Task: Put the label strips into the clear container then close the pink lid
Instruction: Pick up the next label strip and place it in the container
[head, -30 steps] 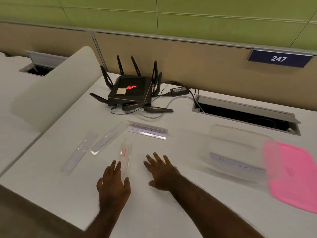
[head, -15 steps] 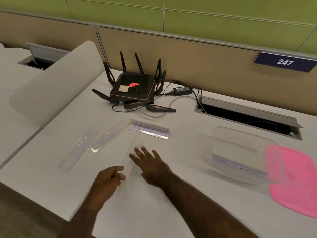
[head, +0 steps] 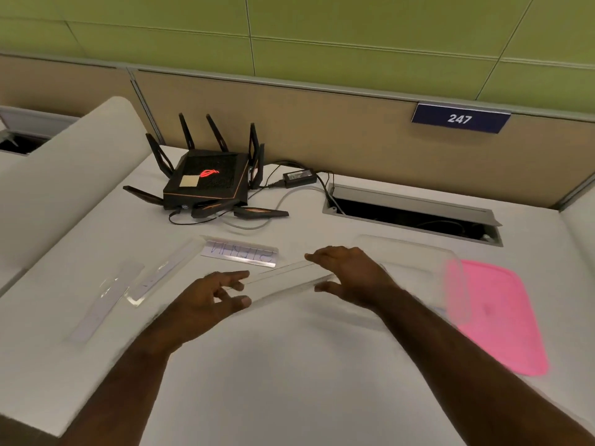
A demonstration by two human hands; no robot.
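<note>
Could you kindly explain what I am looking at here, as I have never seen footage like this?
There is no machine: a head-worn camera looks down at a person's own bare hands. The left hand and right hand hold a clear label strip between them above the white desk. Three more strips lie further left. The clear container stands open on the right, beside its pink lid. Behind sits a black router.

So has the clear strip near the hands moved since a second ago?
Yes. The clear strip has left the desk near the other strips and is now held between both hands, carried right, away from the router side toward the clear container.
</note>
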